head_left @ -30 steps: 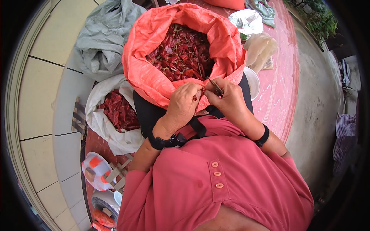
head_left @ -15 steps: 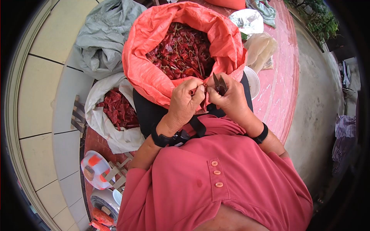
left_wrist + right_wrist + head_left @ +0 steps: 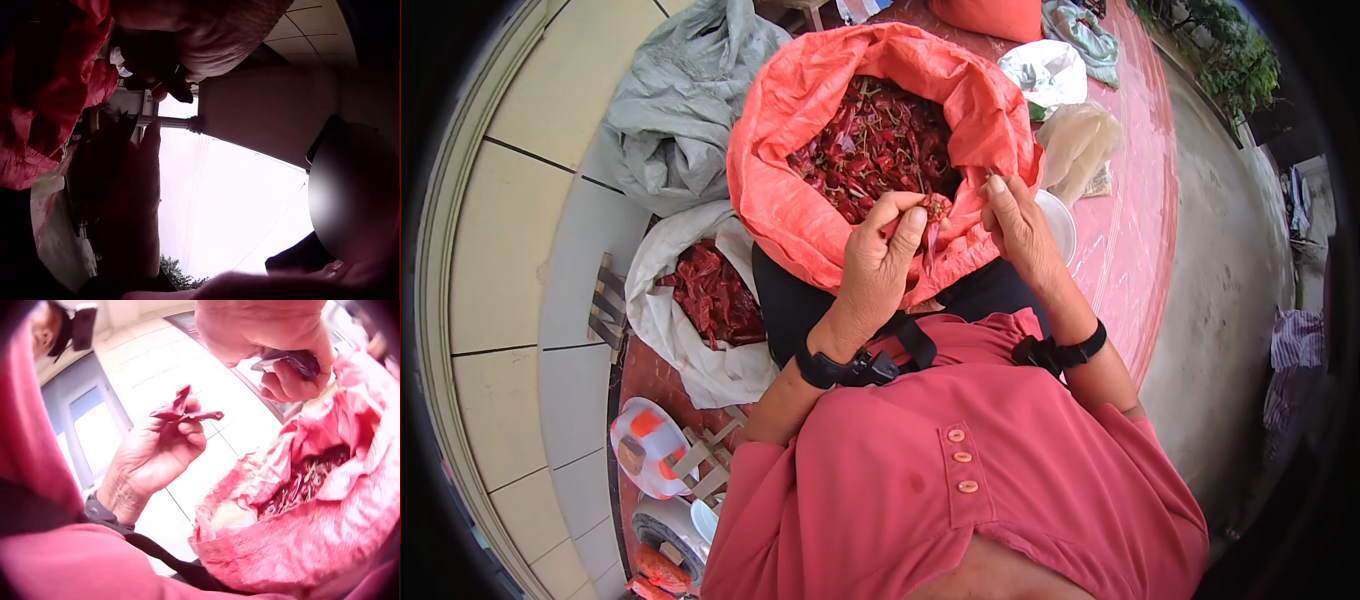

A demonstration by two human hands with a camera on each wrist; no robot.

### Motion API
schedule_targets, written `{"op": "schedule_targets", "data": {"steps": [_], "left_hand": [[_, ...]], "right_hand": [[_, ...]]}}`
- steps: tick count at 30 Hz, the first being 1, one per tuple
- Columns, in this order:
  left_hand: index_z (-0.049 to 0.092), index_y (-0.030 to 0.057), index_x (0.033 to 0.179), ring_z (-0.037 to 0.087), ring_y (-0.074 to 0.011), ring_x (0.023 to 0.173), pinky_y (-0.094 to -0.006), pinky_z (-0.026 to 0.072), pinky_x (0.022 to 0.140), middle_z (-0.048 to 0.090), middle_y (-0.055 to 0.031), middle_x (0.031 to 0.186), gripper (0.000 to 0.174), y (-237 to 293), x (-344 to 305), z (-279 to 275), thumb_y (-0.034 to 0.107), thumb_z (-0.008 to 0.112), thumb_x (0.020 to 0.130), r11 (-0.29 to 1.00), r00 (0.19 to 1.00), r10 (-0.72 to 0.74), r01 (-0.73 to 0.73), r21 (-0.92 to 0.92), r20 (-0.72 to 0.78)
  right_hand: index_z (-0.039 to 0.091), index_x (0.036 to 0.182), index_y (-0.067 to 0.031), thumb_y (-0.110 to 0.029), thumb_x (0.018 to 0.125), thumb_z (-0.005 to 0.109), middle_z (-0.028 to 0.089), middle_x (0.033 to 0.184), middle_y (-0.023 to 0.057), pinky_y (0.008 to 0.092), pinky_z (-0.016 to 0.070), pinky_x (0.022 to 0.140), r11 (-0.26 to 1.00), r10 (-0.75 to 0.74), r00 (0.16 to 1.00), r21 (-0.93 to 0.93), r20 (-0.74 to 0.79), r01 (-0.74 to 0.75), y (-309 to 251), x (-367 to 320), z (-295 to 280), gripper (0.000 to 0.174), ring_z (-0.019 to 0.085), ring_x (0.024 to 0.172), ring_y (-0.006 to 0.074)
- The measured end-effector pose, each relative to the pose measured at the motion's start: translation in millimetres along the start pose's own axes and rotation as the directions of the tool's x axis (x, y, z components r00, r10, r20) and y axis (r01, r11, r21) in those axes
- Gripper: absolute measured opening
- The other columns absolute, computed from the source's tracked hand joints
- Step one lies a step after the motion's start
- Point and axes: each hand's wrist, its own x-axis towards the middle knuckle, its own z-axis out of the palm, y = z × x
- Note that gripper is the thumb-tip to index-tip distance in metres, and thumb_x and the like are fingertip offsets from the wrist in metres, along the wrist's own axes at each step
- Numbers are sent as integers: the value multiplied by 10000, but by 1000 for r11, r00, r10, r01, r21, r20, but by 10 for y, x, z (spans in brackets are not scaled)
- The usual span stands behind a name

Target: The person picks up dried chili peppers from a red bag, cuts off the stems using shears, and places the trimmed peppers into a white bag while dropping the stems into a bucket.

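Observation:
My left hand [image 3: 878, 258] pinches a dried red chili [image 3: 932, 212] between thumb and fingertips, just over the near rim of a big orange sack [image 3: 795, 205] filled with dried chilies [image 3: 872, 140]. The right wrist view shows that hand [image 3: 150, 464] with the chili [image 3: 184, 412] sticking up from its fingers. My right hand [image 3: 1022, 232] is a little to the right, by the sack's rim. In the right wrist view its curled fingers [image 3: 284, 381] hold small dark scissors [image 3: 290, 361]. The left wrist view is dark and backlit.
A white bag [image 3: 700, 355] of red chili pieces sits at my left knee, with a crumpled grey sack [image 3: 675, 105] behind it. A white bowl [image 3: 1062, 225] and plastic bags [image 3: 1075, 135] lie on the pink floor to the right. A small wooden stool [image 3: 605, 305] stands at the left.
The hands, working together on the chili a second ago, have drawn apart. The right hand has moved right to the sack's rim; the left hand keeps the chili, raised slightly.

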Motion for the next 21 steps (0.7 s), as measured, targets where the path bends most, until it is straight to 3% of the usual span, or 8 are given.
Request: {"op": "schedule_targets", "data": {"steps": [2,5,9,21], "left_hand": [[562,21,1060,557,-73,812,-222,454,737,620,-30,885,176,-115,13,-29,176,510,996,994,997,-40,32,-105,-70],[570,39,1054,489,-49,817,-200,426,738,554,16,885,151,-194,20,-109,163,571,967,987,985,-101,81,-138,-143],[586,42,1038,478,-44,816,-194,419,740,548,21,882,145,-148,4,-177,164,585,959,990,985,-109,95,-107,-133],[585,29,1062,484,-49,766,-202,422,692,556,10,879,152,-76,-43,-217,146,563,967,998,995,-12,17,58,-96]], "right_hand": [[519,997,-11,-351,977,505,581,755,121,344,464,608,959,-206,978,-204,-38,194,-22,-30,17,341,597,658,246],[530,1034,-19,-345,965,526,606,846,156,398,467,720,937,-235,962,-232,137,262,-438,-218,62,334,616,809,334],[575,1014,-35,-310,904,620,629,837,150,376,477,664,875,-314,937,-336,156,349,-582,-231,109,299,631,765,307],[600,925,-54,-292,876,634,616,779,139,417,470,604,762,-344,908,-495,237,418,-585,-190,148,246,624,707,328]]}}
